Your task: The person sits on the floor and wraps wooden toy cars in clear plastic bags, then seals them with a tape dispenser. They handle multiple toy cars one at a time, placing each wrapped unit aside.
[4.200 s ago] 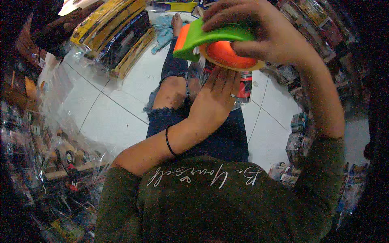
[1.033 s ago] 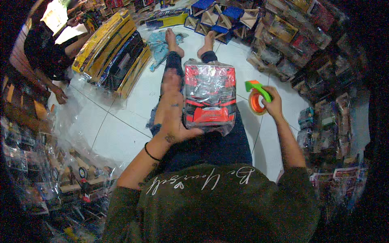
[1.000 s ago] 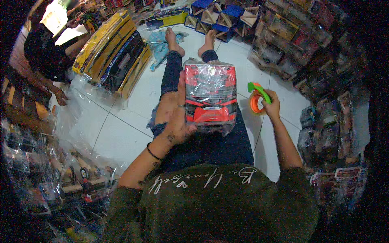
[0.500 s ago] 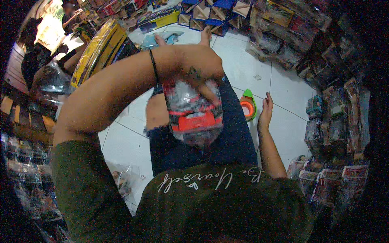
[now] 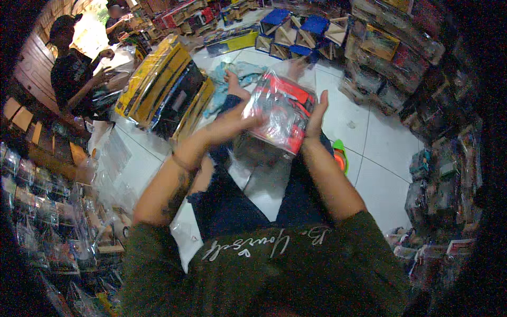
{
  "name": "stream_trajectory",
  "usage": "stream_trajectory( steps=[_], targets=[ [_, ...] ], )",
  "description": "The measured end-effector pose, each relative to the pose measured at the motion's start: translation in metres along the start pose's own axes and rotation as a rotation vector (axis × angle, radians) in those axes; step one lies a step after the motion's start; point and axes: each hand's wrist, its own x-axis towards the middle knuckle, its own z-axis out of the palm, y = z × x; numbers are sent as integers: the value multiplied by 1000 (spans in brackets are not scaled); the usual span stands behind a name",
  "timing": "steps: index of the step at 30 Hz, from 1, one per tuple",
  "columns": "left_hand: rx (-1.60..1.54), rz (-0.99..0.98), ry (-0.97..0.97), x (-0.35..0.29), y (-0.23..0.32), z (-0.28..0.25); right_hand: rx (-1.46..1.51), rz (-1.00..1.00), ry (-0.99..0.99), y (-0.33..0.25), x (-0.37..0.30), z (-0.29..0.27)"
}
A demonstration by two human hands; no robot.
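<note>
A red, black and grey toy truck [image 5: 285, 113] in clear plastic wrap is held up tilted above my lap, between my two hands. My left hand [image 5: 247, 120] grips its left side, fingers partly hidden and blurred by the shiny film. Against its right side lies my right hand [image 5: 316, 120], with fingers pointing away from me. Loose clear film hangs from the truck's near and far ends. Beyond my right forearm, a green and orange tape dispenser [image 5: 340, 156] sits on the white tiles, partly covered by my leg.
Yellow-and-black wrapped packages [image 5: 153, 87] lean at the left, beside a light blue cloth [image 5: 240, 71]. Blue wooden boxes [image 5: 311, 29] are stacked ahead. Wrapped goods [image 5: 435, 179] line the right, with more [image 5: 47, 211] at the left. A co-worker [image 5: 71, 74] handles plastic at far left.
My left arm has drawn back from across the truck to its left side. My right hand has left the floor area by the dispenser and now holds the truck, which is raised and turned.
</note>
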Motion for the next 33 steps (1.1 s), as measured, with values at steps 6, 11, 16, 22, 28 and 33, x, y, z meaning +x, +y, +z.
stream_trajectory(
  steps=[6,11,16,22,28,33],
  targets=[
    [-189,-123,256,-59,-33,68,-355,205,-192,-35,-33,9],
    [-29,162,385,-70,-49,86,-1455,-306,-731,-71,-7,53],
    [-34,103,497,-72,-48,79,-1373,-465,-391,-133,10,126],
    [429,375,221,-51,-21,9,-1476,-2,-808,-102,-15,82],
    [830,584,260,-36,3,4,-1184,85,-834,-70,1,55],
    [872,595,292,-49,17,10,-1440,-77,-740,-77,-25,68]
  ],
)
